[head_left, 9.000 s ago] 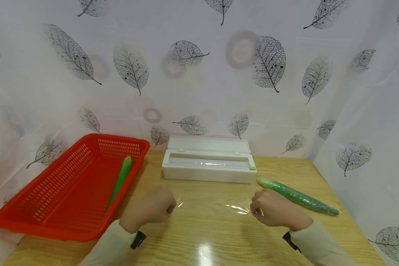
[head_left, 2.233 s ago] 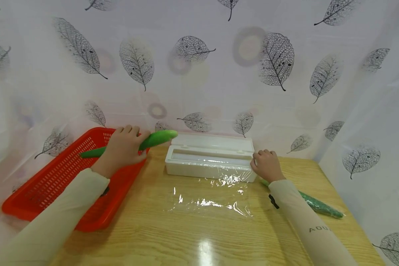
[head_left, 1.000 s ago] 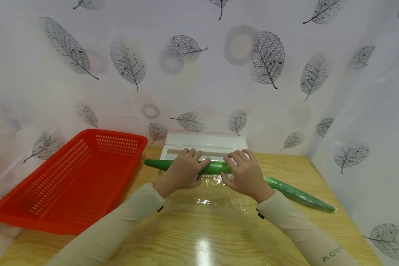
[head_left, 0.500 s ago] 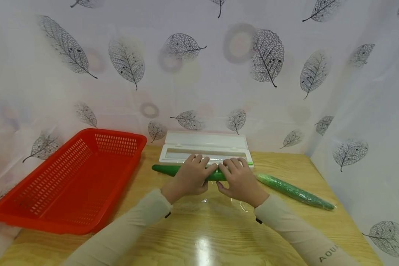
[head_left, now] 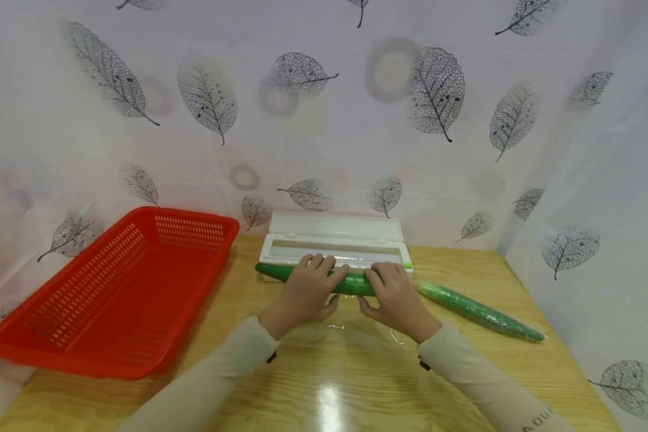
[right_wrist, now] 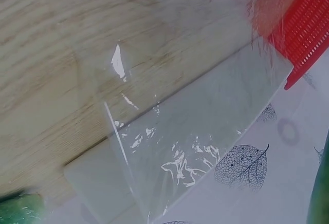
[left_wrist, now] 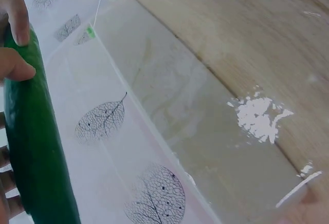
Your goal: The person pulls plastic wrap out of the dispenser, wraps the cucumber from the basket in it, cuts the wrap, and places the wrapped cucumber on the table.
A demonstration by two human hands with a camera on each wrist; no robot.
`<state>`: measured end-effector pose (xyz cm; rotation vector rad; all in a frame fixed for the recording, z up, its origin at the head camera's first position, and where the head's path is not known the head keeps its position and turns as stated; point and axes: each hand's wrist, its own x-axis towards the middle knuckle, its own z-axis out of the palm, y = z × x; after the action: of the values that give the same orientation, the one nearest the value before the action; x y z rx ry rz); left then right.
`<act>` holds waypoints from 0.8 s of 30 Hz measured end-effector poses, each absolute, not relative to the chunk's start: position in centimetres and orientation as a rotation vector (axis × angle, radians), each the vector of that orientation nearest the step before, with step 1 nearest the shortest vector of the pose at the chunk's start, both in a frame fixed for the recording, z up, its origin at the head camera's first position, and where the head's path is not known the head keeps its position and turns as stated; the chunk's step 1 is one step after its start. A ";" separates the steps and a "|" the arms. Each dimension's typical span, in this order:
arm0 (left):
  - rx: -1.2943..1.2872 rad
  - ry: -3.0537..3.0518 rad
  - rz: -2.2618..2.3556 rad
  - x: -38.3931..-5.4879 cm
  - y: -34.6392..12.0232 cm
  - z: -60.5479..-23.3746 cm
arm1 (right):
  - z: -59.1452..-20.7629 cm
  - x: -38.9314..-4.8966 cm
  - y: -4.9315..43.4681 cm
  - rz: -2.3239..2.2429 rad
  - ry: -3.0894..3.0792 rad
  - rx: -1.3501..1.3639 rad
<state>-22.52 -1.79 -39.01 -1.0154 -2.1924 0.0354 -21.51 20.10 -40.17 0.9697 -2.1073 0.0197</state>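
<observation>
Both hands hold a long green cucumber (head_left: 354,284) level, just in front of a white cling film box (head_left: 336,247). My left hand (head_left: 305,294) grips it left of its middle, thumb on the near side. My right hand (head_left: 396,298) grips it near its right end, which the fingers hide. Clear cling film (right_wrist: 180,165) runs out of the box below the cucumber over the table; its near edge is faint in the head view. In the left wrist view the cucumber (left_wrist: 38,147) stands along the left edge with fingertips on it.
A red plastic basket (head_left: 164,354) stands at the left. A film-wrapped cucumber (head_left: 480,312) lies slantwise on the wooden table (head_left: 281,396) at the right. The box's lid (head_left: 335,226) is raised against a leaf-patterned curtain (head_left: 324,138) behind.
The left hand took the cucumber out of the basket and brought it right, before the box. The right hand left the box's right end and took hold of the cucumber too.
</observation>
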 end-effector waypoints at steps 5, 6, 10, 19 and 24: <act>-0.967 -2.207 0.029 -22.3 -3.2 -39.4 | -40.4 -21.4 20.6 0.031 -2.114 0.976; -0.963 -2.210 0.035 -22.2 -3.5 -39.5 | -40.5 -21.3 20.7 0.031 -2.115 0.982; -0.975 -2.231 0.045 -22.1 -4.5 -40.1 | -40.9 -21.1 20.9 0.015 -2.130 0.997; -1.070 -2.320 0.035 -21.7 -5.4 -41.6 | -42.7 -20.6 20.9 0.033 -2.228 1.017; -1.112 -2.357 0.038 -21.5 -5.2 -43.1 | -43.6 -20.1 20.7 -0.011 -2.344 1.025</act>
<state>-21.53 -5.18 -43.14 -1.1118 -2.3574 0.0377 -20.05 20.75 -43.56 1.0253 -2.3440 -0.0106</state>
